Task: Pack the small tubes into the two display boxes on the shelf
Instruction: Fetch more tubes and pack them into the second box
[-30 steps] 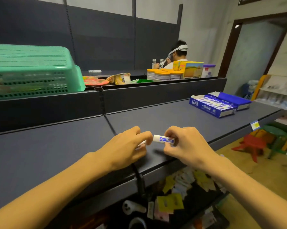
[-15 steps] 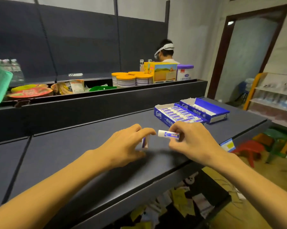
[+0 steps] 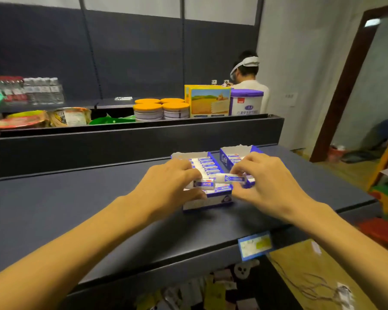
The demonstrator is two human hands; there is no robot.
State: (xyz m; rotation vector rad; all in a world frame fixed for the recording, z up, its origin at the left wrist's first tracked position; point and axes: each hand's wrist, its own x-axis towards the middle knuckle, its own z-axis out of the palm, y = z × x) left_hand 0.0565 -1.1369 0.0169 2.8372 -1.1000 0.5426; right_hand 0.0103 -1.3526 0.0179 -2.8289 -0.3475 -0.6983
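Observation:
Two blue and white display boxes stand side by side on the dark shelf (image 3: 54, 204). The left box (image 3: 207, 203) holds a row of small white tubes with blue labels. The right box (image 3: 235, 153) sits behind my right hand and also holds tubes. My left hand (image 3: 170, 186) pinches one small tube (image 3: 204, 184) over the front of the left box. My right hand (image 3: 264, 182) pinches a second small tube (image 3: 232, 178) just above the gap between the two boxes.
A raised ledge behind the shelf carries orange-lidded tins (image 3: 161, 110), a yellow carton (image 3: 209, 100), a purple-lidded can (image 3: 246, 101), snack packs (image 3: 70, 116) and bottles (image 3: 38, 90). A person (image 3: 248, 74) stands beyond it. A price tag (image 3: 254, 245) hangs on the shelf's front edge.
Both hands have carried their tubes from the bare shelf front over to the display boxes. The view has swung right, so the boxes now lie directly under my hands.

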